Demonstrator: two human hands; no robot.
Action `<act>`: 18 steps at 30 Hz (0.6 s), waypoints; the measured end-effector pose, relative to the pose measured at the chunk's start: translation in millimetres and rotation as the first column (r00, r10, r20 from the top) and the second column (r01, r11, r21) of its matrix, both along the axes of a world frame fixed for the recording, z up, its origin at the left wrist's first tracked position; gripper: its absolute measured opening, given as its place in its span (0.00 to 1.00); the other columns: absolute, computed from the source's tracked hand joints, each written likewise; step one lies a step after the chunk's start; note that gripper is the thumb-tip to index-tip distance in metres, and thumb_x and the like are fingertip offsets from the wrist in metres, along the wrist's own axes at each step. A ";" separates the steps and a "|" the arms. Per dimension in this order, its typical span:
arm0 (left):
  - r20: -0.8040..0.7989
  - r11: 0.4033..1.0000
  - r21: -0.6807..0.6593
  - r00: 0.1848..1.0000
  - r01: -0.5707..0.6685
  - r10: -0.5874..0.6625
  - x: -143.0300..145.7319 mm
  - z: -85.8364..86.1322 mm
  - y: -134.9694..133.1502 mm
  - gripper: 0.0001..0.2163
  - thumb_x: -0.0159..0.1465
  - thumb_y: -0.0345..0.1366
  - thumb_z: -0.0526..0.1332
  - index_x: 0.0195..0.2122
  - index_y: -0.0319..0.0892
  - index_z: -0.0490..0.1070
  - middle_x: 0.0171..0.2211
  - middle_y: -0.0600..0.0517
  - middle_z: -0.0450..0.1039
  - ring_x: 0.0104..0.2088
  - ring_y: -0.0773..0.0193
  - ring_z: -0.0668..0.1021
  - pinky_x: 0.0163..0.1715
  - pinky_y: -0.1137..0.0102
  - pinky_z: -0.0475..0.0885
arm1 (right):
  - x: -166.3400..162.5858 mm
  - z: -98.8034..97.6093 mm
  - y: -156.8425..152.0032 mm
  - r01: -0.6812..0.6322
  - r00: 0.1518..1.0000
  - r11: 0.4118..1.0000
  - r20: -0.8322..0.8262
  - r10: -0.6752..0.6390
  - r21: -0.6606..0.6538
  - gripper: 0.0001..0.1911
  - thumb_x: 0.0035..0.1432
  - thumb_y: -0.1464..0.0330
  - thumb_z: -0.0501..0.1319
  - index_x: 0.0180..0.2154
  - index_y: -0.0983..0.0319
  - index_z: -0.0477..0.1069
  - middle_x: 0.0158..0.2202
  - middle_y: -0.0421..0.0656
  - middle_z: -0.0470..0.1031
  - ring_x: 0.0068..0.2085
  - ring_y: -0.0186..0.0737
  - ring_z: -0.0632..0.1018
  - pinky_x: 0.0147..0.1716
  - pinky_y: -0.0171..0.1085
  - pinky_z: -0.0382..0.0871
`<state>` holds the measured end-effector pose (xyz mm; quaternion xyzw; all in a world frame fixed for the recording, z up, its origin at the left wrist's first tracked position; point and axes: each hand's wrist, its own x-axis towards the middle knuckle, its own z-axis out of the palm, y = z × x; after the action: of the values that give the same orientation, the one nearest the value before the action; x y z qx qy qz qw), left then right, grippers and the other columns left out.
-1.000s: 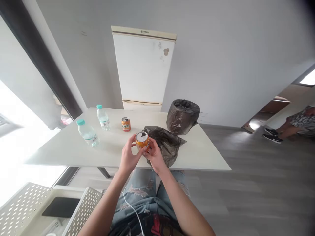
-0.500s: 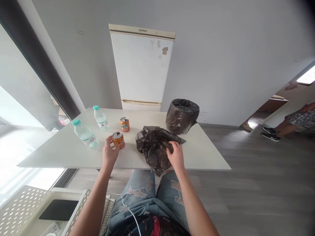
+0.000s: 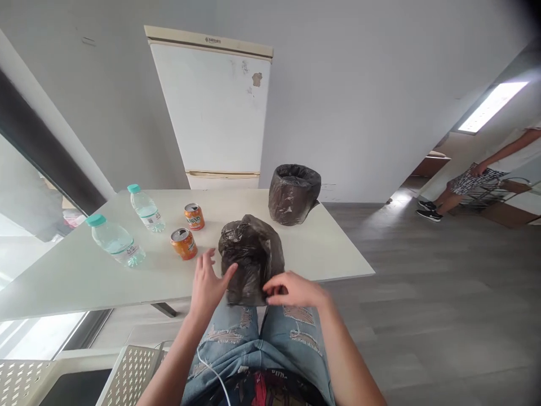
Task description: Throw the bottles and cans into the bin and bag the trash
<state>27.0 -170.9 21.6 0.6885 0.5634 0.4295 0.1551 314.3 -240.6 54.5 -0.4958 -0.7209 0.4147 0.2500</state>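
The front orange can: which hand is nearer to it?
Left. The left hand is close beside the front orange can, not holding it; the right hand is farther right, at the crumpled dark bag.

readable text: none | fridge logo [image 3: 213,40]: blurred | orange cans [image 3: 184,244]: lettering blurred | bottle labels [image 3: 127,254]: too small

White table [image 3: 327,248] with two bottles [image 3: 116,242] [image 3: 147,210], two orange cans [image 3: 185,245] [image 3: 194,217], dark bag [image 3: 247,251], bag-covered container [image 3: 291,198]
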 end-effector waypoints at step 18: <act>-0.044 1.000 0.001 0.999 0.011 -0.011 -51.1 40.2 -28.2 0.14 0.67 0.45 0.55 0.49 0.56 0.77 0.27 0.55 0.77 0.24 0.56 0.77 0.26 0.66 0.71 | 46.0 53.9 -103.5 0.764 0.567 0.643 -0.423 -0.707 -0.049 0.20 0.65 0.47 0.63 0.46 0.53 0.80 0.39 0.49 0.80 0.35 0.47 0.79 0.31 0.39 0.72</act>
<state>-24.1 -199.1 61.8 0.7010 0.5628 0.4136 0.1444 360.3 -344.1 108.4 -0.6349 -0.4068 0.3139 0.5770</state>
